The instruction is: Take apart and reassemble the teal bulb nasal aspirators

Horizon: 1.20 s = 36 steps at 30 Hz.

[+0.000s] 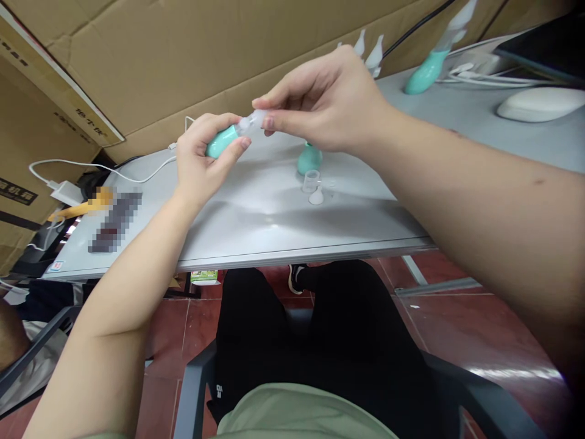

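My left hand (205,149) is closed around the teal bulb of a nasal aspirator (223,141), which is tilted up to the right. A clear section (247,125) joins the bulb to a whitish tip. On that tip, my right hand (320,100) pinches with thumb and forefinger. Below the right hand, a second teal bulb (309,160) rests on the table. Beside it lie a clear cup-like part (312,181) and a small white funnel-shaped tip (315,196).
On the grey table (256,225) stand white nozzle tips (375,55) behind my right hand, partly hidden. An assembled teal aspirator (429,70) leans at the right, near a white mouse (542,103). A blurred dark object (116,222) and white cable lie left. Cardboard (183,55) walls the back.
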Available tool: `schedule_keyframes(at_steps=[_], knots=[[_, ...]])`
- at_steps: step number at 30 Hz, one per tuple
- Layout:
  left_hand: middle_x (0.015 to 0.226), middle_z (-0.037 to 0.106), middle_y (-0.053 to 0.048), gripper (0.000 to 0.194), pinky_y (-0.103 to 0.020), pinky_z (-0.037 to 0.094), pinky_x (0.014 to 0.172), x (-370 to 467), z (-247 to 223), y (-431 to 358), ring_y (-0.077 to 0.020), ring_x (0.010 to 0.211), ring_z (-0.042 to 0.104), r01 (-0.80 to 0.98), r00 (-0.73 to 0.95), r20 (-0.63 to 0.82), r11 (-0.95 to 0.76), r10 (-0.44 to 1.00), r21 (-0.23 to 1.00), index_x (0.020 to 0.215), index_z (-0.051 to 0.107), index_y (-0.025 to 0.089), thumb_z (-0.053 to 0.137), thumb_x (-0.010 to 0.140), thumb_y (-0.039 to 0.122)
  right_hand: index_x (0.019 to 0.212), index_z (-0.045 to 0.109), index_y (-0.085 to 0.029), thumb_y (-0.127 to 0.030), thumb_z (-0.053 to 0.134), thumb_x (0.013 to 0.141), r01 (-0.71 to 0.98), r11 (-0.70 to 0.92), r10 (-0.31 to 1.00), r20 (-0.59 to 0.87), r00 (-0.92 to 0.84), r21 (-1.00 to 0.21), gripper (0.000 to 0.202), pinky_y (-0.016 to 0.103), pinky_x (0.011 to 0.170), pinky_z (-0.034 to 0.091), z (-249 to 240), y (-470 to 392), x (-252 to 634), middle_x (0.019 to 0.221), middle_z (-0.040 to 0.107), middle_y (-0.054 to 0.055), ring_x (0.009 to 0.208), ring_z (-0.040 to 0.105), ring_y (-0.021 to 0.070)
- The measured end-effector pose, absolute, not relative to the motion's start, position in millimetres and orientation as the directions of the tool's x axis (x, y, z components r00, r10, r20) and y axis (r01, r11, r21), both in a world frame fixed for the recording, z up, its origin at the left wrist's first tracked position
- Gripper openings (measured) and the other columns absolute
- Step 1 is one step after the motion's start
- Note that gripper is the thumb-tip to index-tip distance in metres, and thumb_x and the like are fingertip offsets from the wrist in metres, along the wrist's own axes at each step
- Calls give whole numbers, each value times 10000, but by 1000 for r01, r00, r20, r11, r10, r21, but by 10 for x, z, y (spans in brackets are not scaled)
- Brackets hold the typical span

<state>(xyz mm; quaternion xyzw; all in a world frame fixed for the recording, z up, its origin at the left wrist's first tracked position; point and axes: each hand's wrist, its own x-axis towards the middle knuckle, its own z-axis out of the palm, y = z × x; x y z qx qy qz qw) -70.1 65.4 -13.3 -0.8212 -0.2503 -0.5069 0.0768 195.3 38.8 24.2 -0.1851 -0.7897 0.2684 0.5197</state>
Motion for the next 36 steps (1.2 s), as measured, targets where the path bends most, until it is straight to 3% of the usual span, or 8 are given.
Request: schedule_keyframes(at_steps=[4,9,13,22,25,28,32,36], knots=[[879,718,-24,568,-382,606,810,-549,-101,494,-199,774,688,459,338,842,-855,420,242,1145,799,280,635,1043,814,1004,848,-294,-377,902,880,59,767,609,695,-383,-639,159,278,864,605,310,363,1960,1005,829,-13,926,756,152],[844,720,-33,576,-295,496,577,-497,-83,430,-144,652,585,350,456,682,-819,572,454,992,805,253,641,1043,804,1028,794,-238,-268,838,899,152,766,621,656,-429,-625,139,294,818,552,313,330,1962,946,764,28,855,666,147],[935,730,-43,486,-286,591,663,-536,-146,530,-147,744,658,315,469,614,-770,635,555,1035,735,248,751,992,731,1290,743,-293,-267,825,905,222,766,630,636,-445,-604,394,280,907,571,306,337,1983,955,737,7,922,691,157],[947,652,-38,239,-334,624,763,-573,-324,807,-174,832,659,489,344,759,-796,553,357,1029,643,236,798,915,378,1042,829,-169,-137,726,928,389,786,618,649,-444,-482,157,312,768,516,379,343,2041,915,762,55,808,654,158],[998,642,-40,352,-317,582,684,-609,-425,860,-152,758,620,535,322,750,-764,578,360,1136,617,248,825,872,350,1005,838,-174,-99,724,921,397,784,620,637,-458,-477,160,289,741,496,380,353,2020,872,754,35,778,646,138],[1120,664,-73,665,-331,577,668,-659,-466,838,-165,765,631,572,340,710,-735,616,364,1443,523,289,860,877,382,968,842,-194,-96,731,931,429,761,646,624,-439,-487,152,274,698,474,413,321,2003,822,740,11,749,637,126],[1450,634,-172,923,-457,658,909,-647,-314,650,-312,1168,699,593,374,774,-773,511,224,1669,354,361,877,923,507,936,838,-144,-44,760,900,465,740,666,621,-412,-485,132,265,643,432,526,202,2059,758,706,9,707,595,114],[1585,580,-153,786,-587,563,1211,-550,-65,358,-391,1499,562,615,408,836,-787,366,45,1650,418,413,809,993,593,842,833,-148,-94,817,945,615,650,754,476,-452,-447,117,214,495,369,703,258,2294,642,663,-42,551,515,52]])
